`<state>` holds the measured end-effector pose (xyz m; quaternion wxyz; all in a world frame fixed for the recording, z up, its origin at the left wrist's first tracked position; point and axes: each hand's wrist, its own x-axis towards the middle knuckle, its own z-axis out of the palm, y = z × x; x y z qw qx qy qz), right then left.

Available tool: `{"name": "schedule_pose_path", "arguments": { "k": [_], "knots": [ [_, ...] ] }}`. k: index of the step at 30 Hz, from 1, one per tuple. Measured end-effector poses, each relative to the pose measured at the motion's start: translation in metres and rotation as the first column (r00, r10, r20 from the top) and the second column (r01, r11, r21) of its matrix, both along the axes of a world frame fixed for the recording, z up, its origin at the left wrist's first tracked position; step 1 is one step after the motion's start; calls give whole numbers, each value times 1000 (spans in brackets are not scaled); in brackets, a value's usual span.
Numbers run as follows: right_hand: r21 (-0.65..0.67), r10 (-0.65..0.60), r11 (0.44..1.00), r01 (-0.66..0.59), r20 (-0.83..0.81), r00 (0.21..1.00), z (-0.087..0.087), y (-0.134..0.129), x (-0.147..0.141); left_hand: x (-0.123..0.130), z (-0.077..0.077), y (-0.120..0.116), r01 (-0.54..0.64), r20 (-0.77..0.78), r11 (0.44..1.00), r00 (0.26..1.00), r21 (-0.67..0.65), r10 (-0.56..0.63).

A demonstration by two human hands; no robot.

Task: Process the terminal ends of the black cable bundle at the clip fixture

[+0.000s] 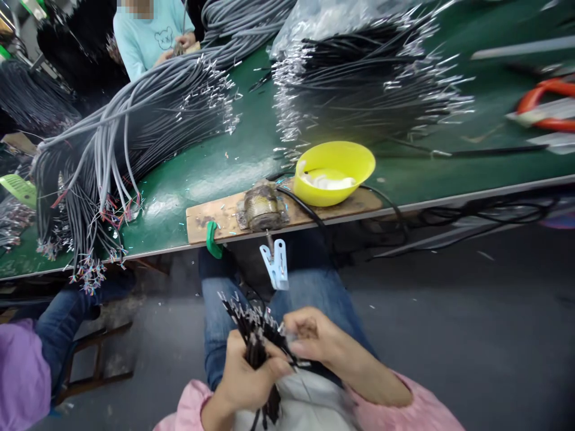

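Note:
My left hand [251,371] is wrapped round a bundle of black cables [258,353] above my lap. Their silvery stripped ends fan out at the top, and the lower ends hang below my fist. Beside it, my right hand [314,335] has its fingers curled in a pinch at the right edge of the bundle, by the cable ends. Blur hides exactly what sits between those fingertips. Ahead of both hands, a light blue clothes peg [275,266] is fixed on the shaft of a small motor [263,206], which is mounted on a wooden board [211,218].
A yellow bowl [309,191] with white stuff in it stands on the board, which a green clamp [213,239] holds at the table edge. Grey cables [148,114] and black cables [350,90] cover the green table [188,191]. Orange-handled scissors [539,108] lie right. Co-workers sit opposite and left.

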<state>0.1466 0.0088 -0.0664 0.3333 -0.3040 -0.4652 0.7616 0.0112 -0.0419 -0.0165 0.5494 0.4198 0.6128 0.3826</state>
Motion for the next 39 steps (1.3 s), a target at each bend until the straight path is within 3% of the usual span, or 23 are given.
{"name": "schedule_pose_path", "arguments": {
  "k": [3,6,10,13,17,18,19,22,24,26,28,31,34,36,38,39],
  "knots": [
    [50,-193,981,190,72,979,7,2,-7,1,1,7,-90,102,996,991,15,88],
    [231,-447,877,422,67,892,21,1,-9,2,-1,12,-160,237,987,959,-7,157],
    [515,-492,726,456,-76,867,35,2,-13,3,-3,17,-183,406,980,892,-78,199],
    [550,-544,652,522,-140,827,37,2,-21,6,-4,19,-203,424,974,876,-102,227],
    [567,-678,527,634,-169,715,38,3,-30,12,2,25,-334,365,941,871,-50,328],
    [560,-683,530,637,-163,712,39,3,-30,13,3,26,-346,355,938,875,-20,330],
    [524,-660,577,626,-154,736,40,4,-30,12,4,28,-340,349,940,882,8,317],
    [180,-452,856,485,-194,870,42,6,-28,8,2,30,-264,348,963,908,45,233],
    [-69,-312,950,306,-293,904,41,7,-26,2,0,30,-228,350,973,916,46,198],
    [-177,-261,961,214,-311,914,36,9,-25,-2,-3,30,-217,357,975,915,41,189],
    [-171,-316,944,283,-211,925,30,9,-24,-4,-4,31,-223,362,974,911,36,195],
    [-31,-468,884,467,-61,882,26,9,-23,-4,-5,30,-231,360,972,910,29,205],
    [235,-522,820,522,-65,850,31,7,-21,-1,-7,28,-223,351,975,915,23,201],
    [380,-559,745,549,-95,824,37,5,-21,0,-9,26,-221,349,975,916,21,199],
    [397,-566,725,562,-120,815,41,4,-21,1,-11,24,-215,349,976,917,21,194],
    [351,-547,752,558,-139,825,42,3,-22,1,-12,24,-207,349,978,918,21,186]
  ]
}}
